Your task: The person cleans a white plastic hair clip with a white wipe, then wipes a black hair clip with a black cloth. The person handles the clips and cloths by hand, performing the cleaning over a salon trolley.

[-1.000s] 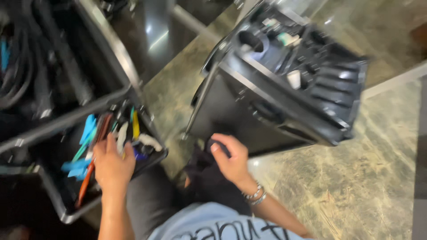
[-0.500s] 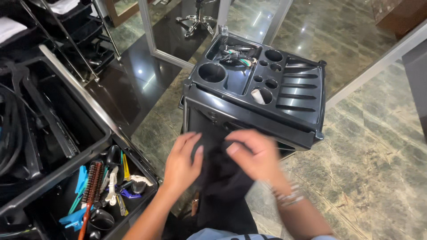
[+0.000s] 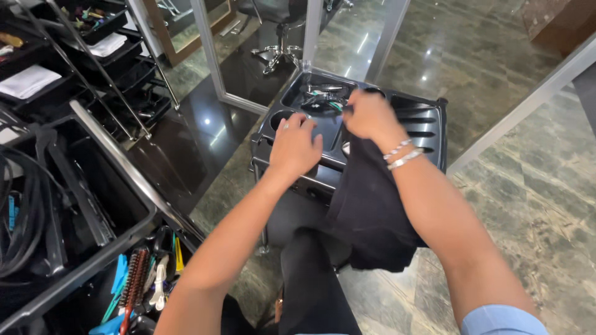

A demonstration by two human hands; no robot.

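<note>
Seen from above, a person leans over a black plastic trolley tray (image 3: 428,133) at the upper centre of the frame, both bare hands on it. The left hand (image 3: 295,147) lies flat and spread, fingers open, on the tray's near left part beside a round well, gripping nothing. The right hand (image 3: 371,116), with thin silver bracelets (image 3: 398,155) at the wrist, is curled at the tray's middle; it seems to pinch the top edge of a black cloth (image 3: 372,211), though blur leaves the exact grip unclear. The cloth hangs from under that hand down over the tray's near edge toward the lower centre of the frame, its long axis running top to bottom and slightly leftward. It lies directly beneath the right forearm, so the right hand is plainly the nearer; the left hand sits just beside its upper left edge, and whether they touch cannot be told. Small dark tools with a touch of green (image 3: 323,99) rest in the tray's far compartment, just left of the right hand. At lower left, an open black case (image 3: 81,260) holds blue clips, a brush and combs, with coiled black cables (image 3: 25,223) above it. Folded white towels (image 3: 28,80) sit on a shelf rack at upper left. No labels or signs are readable anywhere.
</note>
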